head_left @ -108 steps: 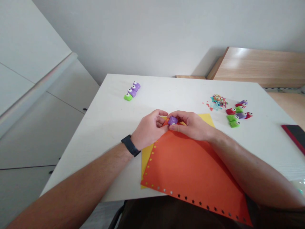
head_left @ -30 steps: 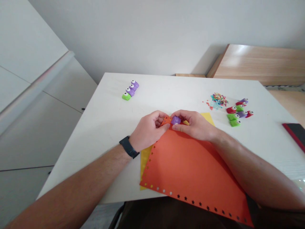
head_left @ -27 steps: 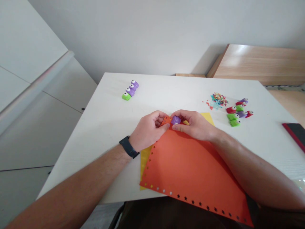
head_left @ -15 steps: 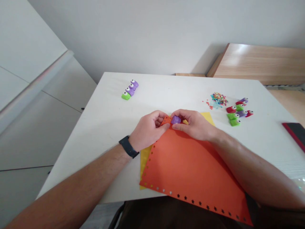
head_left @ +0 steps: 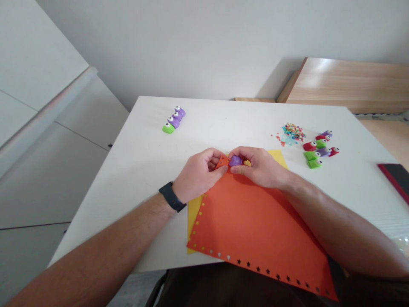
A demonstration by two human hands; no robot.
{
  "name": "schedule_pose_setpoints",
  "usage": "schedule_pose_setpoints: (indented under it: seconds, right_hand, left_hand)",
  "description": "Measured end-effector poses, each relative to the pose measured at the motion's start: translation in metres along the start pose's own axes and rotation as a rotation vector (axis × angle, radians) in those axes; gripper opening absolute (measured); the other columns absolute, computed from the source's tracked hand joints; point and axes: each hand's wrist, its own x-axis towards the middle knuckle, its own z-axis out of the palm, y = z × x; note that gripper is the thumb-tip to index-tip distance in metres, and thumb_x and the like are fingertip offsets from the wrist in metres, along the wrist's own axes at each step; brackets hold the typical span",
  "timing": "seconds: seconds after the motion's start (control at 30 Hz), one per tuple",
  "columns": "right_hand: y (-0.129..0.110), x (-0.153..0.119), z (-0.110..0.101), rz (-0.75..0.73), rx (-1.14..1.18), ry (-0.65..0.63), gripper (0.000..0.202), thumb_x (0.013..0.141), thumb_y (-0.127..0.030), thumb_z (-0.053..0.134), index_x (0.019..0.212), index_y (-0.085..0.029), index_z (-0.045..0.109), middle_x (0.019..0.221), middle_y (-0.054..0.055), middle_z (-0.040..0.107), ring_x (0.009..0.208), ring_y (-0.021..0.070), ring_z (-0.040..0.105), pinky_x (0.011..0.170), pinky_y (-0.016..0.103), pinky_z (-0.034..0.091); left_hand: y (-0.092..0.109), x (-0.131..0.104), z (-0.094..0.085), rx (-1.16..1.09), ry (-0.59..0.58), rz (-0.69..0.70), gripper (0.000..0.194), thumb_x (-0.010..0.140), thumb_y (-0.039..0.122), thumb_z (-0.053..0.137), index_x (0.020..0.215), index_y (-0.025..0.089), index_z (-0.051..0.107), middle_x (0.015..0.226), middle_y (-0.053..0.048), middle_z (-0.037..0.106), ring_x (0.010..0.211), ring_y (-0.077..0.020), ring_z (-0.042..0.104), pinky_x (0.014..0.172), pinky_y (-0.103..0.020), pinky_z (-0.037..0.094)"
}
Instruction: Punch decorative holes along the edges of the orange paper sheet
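A sheet of orange paper [head_left: 255, 217] has rows of star-shaped holes along its left and near edges. My left hand [head_left: 204, 170] pinches its far left corner between thumb and fingers. My right hand [head_left: 263, 168] is closed around a small purple craft punch [head_left: 235, 160], set at the paper's far edge beside my left fingertips. Whether the paper lies inside the punch's slot cannot be made out. Beneath the orange sheet is a yellow sheet [head_left: 193, 209], showing at the left and far right. The orange sheet's near edge hangs past the table edge over my lap.
On the white table [head_left: 140, 162], a row of purple and green punches [head_left: 174, 120] stands at the far left. More red, green and purple punches [head_left: 319, 149] are grouped at the right, near a pile of colourful paper bits [head_left: 293, 133]. A dark red-edged object [head_left: 396, 181] lies far right.
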Motion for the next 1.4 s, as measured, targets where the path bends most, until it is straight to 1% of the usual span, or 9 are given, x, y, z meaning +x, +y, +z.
schedule_pose_setpoints:
  seconds: [0.23, 0.37, 0.5, 0.63, 0.77, 1.07, 1.23, 1.4]
  right_hand:
    - [0.001, 0.002, 0.003, 0.005, 0.012, 0.024, 0.018, 0.084, -0.024, 0.069, 0.101, -0.018, 0.071, 0.086, 0.001, 0.069, 0.077, 0.015, 0.06, 0.074, 0.029, 0.048]
    - [0.002, 0.001, 0.001, -0.034, 0.036, 0.035, 0.021, 0.086, -0.027, 0.069, 0.105, -0.018, 0.07, 0.092, 0.003, 0.071, 0.083, 0.0162, 0.062, 0.079, 0.03, 0.049]
    - [0.001, -0.002, -0.001, -0.046, 0.023, 0.029, 0.022, 0.087, -0.025, 0.067, 0.107, -0.018, 0.07, 0.095, 0.003, 0.071, 0.085, 0.0164, 0.062, 0.081, 0.031, 0.05]
    - [0.001, -0.003, -0.004, -0.029, 0.033, 0.014, 0.023, 0.087, -0.025, 0.068, 0.108, -0.018, 0.07, 0.095, 0.003, 0.071, 0.084, 0.0154, 0.061, 0.081, 0.03, 0.049]
    - [0.001, -0.004, -0.009, 0.006, 0.046, 0.008, 0.024, 0.087, -0.029, 0.068, 0.109, -0.018, 0.07, 0.092, 0.002, 0.07, 0.082, 0.0154, 0.06, 0.079, 0.03, 0.048]
    - [0.0, -0.008, -0.016, 0.091, 0.041, -0.034, 0.027, 0.085, -0.031, 0.07, 0.109, -0.017, 0.07, 0.092, 0.003, 0.07, 0.082, 0.0162, 0.061, 0.077, 0.03, 0.048]
    - [-0.002, -0.008, -0.017, 0.102, 0.067, -0.052, 0.028, 0.085, -0.03, 0.071, 0.109, -0.016, 0.07, 0.092, 0.003, 0.07, 0.081, 0.0162, 0.06, 0.076, 0.031, 0.047]
    - [-0.003, -0.008, -0.018, 0.082, 0.035, -0.058, 0.028, 0.085, -0.032, 0.071, 0.108, -0.017, 0.071, 0.092, 0.004, 0.07, 0.082, 0.0172, 0.06, 0.078, 0.032, 0.047]
  left_hand:
    - [0.001, 0.0, -0.001, 0.004, -0.01, -0.001, 0.024, 0.089, 0.035, 0.07, 0.106, 0.019, 0.066, 0.098, -0.006, 0.077, 0.083, -0.0186, 0.072, 0.074, -0.031, 0.059]
    - [0.002, 0.0, -0.002, 0.004, -0.001, -0.01, 0.024, 0.089, 0.038, 0.069, 0.105, 0.02, 0.067, 0.098, -0.007, 0.077, 0.084, -0.0196, 0.072, 0.072, -0.03, 0.06]
    - [0.002, -0.001, -0.002, 0.015, -0.003, -0.005, 0.023, 0.09, 0.038, 0.069, 0.104, 0.02, 0.067, 0.097, -0.006, 0.077, 0.083, -0.0192, 0.073, 0.071, -0.03, 0.059]
    - [0.002, -0.001, -0.002, 0.018, -0.012, -0.001, 0.021, 0.091, 0.037, 0.068, 0.103, 0.02, 0.068, 0.097, -0.006, 0.077, 0.082, -0.0192, 0.072, 0.072, -0.031, 0.059]
    - [0.002, -0.002, -0.001, -0.007, -0.017, -0.008, 0.022, 0.091, 0.038, 0.067, 0.104, 0.02, 0.067, 0.099, -0.006, 0.077, 0.083, -0.0192, 0.073, 0.073, -0.031, 0.06]
    - [0.004, -0.003, -0.002, 0.017, -0.016, -0.009, 0.019, 0.091, 0.034, 0.066, 0.103, 0.02, 0.067, 0.097, -0.005, 0.077, 0.081, -0.0186, 0.072, 0.071, -0.03, 0.058]
    - [0.005, -0.003, -0.002, 0.031, -0.018, -0.013, 0.019, 0.092, 0.035, 0.064, 0.103, 0.02, 0.065, 0.095, -0.004, 0.076, 0.079, -0.0176, 0.07, 0.068, -0.028, 0.055]
    - [0.007, -0.002, -0.002, 0.064, 0.01, -0.017, 0.023, 0.095, 0.041, 0.062, 0.1, 0.019, 0.065, 0.089, -0.003, 0.073, 0.072, -0.0141, 0.065, 0.062, -0.025, 0.05]
